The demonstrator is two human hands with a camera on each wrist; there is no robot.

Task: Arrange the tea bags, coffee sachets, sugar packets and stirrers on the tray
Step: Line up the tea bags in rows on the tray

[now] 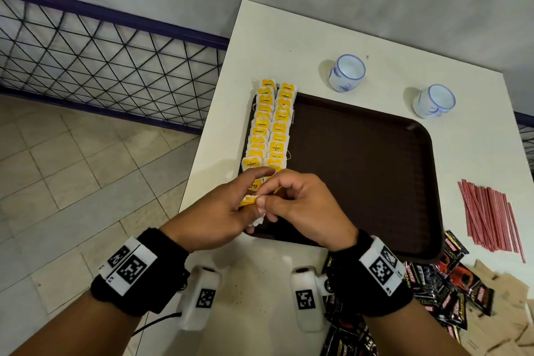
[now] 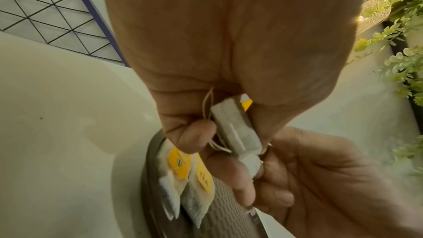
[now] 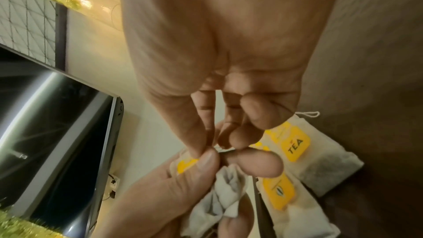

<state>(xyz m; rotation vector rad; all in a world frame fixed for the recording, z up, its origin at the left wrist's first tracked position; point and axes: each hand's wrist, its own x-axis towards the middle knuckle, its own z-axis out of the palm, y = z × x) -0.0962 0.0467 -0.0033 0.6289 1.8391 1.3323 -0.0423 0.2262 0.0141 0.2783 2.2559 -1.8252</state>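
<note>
Tea-bag step in hand: 2 rows of tea bags (image 1: 270, 127) already laid along left edge of brown tray (image 1: 361, 159) on white table (image 1: 289, 37). Left hand (image 1: 213, 211) clamped on small bunch of held tea bags (image 2: 238, 131) over near-left tray corner; right hand (image 1: 300, 205), thumb and forefinger together, pinching at that bunch, apparently on 1 bag or its string, exact contact hard to tell. Next move probably: peel 1 bag free, lay at near end of a row, same overlap, strings untangled. Coffee sachets (image 1: 450, 286), brown sugar packets (image 1: 497, 324), red stirrers (image 1: 491, 214) still off-tray, right side of table.
</note>
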